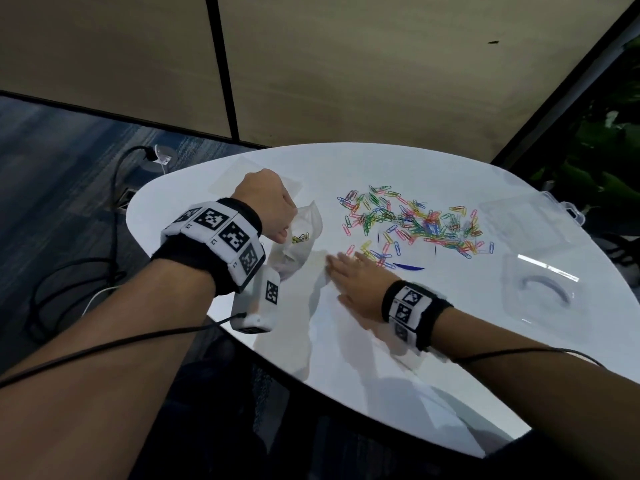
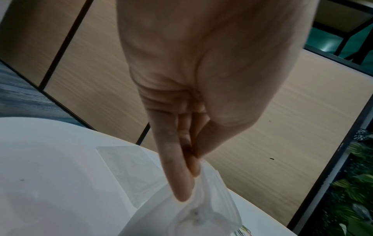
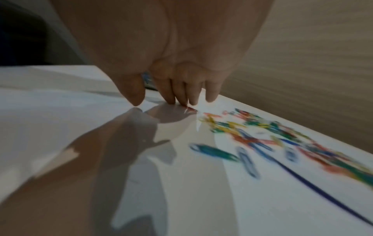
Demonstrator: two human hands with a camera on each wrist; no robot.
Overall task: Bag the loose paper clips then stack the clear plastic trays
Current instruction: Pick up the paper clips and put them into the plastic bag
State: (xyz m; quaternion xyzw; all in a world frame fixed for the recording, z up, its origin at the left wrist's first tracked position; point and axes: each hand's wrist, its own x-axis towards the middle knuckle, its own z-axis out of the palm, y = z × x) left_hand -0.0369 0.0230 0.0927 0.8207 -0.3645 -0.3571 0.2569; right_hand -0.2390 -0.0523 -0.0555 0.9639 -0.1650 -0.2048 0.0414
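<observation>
My left hand (image 1: 273, 209) pinches the rim of a clear plastic bag (image 1: 298, 244) and holds it up above the white table (image 1: 346, 341); a few clips lie inside. In the left wrist view the fingertips (image 2: 181, 188) and thumb squeeze the bag's top edge (image 2: 212, 191). My right hand (image 1: 349, 275) lies flat with straight fingers on the table, fingertips (image 3: 191, 99) touching the near edge of the coloured paper clips (image 1: 408, 223), which look blurred (image 3: 282, 138) in the right wrist view. Clear trays lie at the right (image 1: 540, 292), far right (image 1: 530, 220) and far left (image 1: 256, 181).
A thin dark blue strip (image 1: 408, 267) lies beside my right hand. The table's curved front edge (image 1: 277, 368) is close to my arms. Cables (image 1: 114, 188) run over the carpet at the left; wooden wall panels (image 1: 346, 64) stand behind the table.
</observation>
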